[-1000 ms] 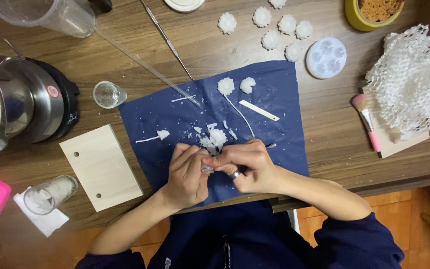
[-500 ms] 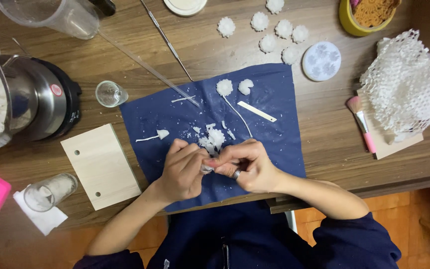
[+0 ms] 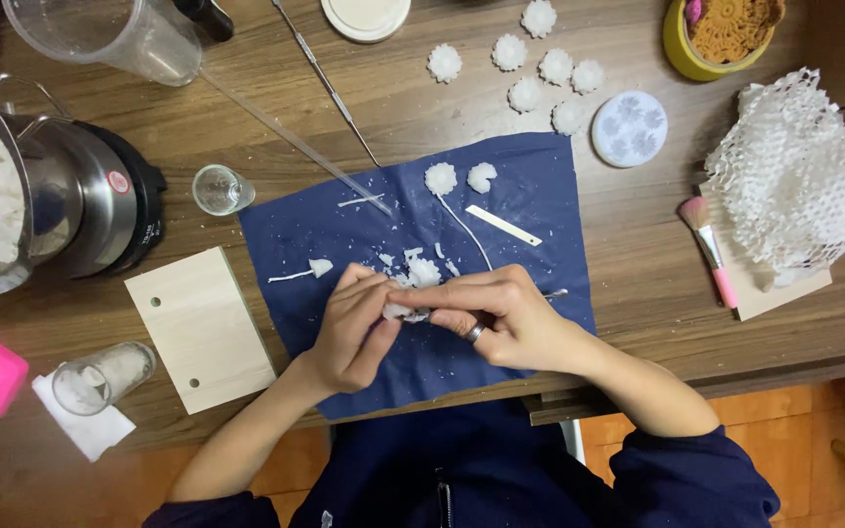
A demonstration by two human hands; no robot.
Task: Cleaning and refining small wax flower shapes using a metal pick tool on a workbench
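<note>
Hands meeting over dark blue cloth mat [image 3: 540, 205]: left hand [image 3: 356, 328] and right hand [image 3: 496, 318], ring on one finger, both pinched around small white wax piece [image 3: 403, 311]. White wax crumbs [image 3: 421, 269] just beyond the fingertips.

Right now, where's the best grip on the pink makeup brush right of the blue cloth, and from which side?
Grip the pink brush on its pink handle, near the lower end, coming from above. It lies flat, bristles pointing up-left, handle resting on the pale card. Approach from its left: the white netting sits close on the right. Avoid the soft bristle head.
</note>
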